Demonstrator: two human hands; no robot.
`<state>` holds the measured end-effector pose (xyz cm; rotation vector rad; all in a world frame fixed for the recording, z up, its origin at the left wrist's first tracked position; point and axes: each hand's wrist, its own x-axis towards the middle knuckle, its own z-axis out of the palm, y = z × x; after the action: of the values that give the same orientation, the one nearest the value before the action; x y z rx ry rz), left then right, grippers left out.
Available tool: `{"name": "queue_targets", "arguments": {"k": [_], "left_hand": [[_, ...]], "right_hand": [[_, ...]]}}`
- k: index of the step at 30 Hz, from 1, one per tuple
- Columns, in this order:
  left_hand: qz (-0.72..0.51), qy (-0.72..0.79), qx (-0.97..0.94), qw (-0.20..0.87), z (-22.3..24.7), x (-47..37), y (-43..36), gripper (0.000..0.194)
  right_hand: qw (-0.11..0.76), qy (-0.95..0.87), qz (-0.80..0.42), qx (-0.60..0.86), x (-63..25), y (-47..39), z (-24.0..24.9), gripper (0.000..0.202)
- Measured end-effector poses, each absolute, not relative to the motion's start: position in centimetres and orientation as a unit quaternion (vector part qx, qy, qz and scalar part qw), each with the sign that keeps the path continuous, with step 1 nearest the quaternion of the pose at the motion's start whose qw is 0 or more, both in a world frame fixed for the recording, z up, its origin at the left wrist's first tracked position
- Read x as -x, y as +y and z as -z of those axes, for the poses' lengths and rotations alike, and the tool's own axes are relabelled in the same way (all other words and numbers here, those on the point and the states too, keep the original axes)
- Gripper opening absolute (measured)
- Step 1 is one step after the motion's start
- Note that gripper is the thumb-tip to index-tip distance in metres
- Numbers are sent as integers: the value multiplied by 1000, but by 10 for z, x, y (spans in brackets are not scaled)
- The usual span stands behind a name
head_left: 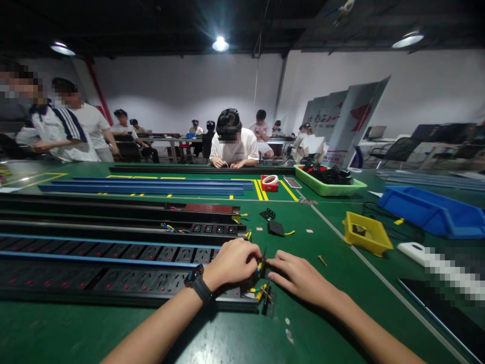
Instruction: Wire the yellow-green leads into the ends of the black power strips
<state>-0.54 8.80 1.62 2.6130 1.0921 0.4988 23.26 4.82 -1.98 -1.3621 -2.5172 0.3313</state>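
At the right end of a blue-edged power strip (151, 251), both of my hands meet around a small upright black end cap (264, 260). My left hand (235, 260), with a black watch (195, 277) on its wrist, has its fingers curled in a pinch beside yellow-green wire; what lies between the fingertips is hidden. My right hand (299, 277) grips the end cap from the right with thumb and fingertips. Nearer me lies a black power strip (125, 283) with red-dotted sockets. Yellow-green wires and another black end cap (269, 301) are at its right end.
Farther back lie two black channels with sockets, blue rails (147, 187), a loose black cap (276, 228) and a tape roll (270, 180). A screw (322, 260), yellow bin (367, 235), blue bin (432, 212) and green basket (329, 188) stand rightward. A co-worker (233, 144) sits opposite.
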Motion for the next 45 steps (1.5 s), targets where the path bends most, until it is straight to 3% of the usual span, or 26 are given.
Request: {"name": "queue_targets", "arguments": {"k": [12,22,40,45], "left_hand": [[-204,390,-884,154,-15,6,91,25],[-216,375,-886,168,-11,5,93,25],[-224,401,-872,168,-16,4,91,22],[-219,409,-869,171,-18,3,91,21]], "right_hand": [[282,-800,-204,489,-227,60,41,29],[319,-790,-235,467,-216,62,40,21],[360,-757,-266,476,-225,60,32,28],[373,-748,-259,484,-233,55,14,18]]}}
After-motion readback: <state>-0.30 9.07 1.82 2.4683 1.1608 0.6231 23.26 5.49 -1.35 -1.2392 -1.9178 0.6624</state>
